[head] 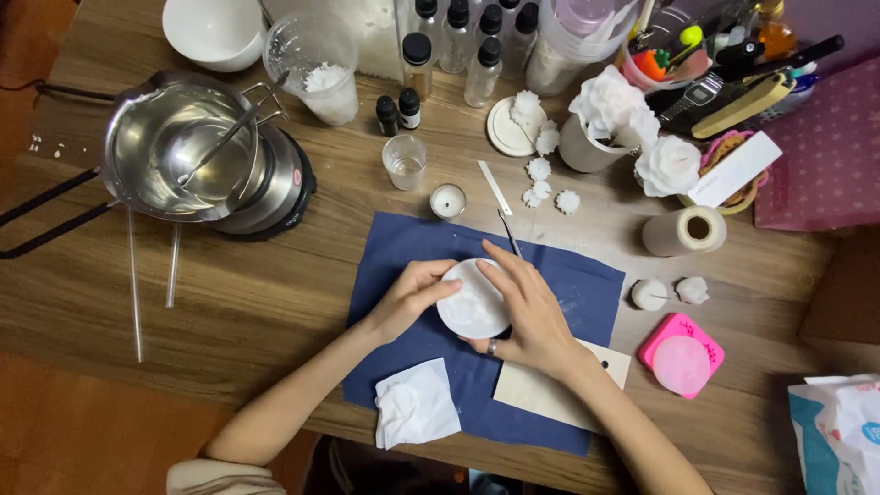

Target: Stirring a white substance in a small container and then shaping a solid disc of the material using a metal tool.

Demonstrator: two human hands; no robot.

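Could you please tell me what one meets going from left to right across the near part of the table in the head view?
Crumpled white tissue → left hand → round white disc → right hand → pink round mould.

Warm, even indoor light from overhead, soft short shadows under the hands, bright glare inside the steel pot (179, 147), white disc (473, 300) nearly blown out, worktop (275, 293) sharp at centre, corners dimmer, slight wide-angle bending at edges.
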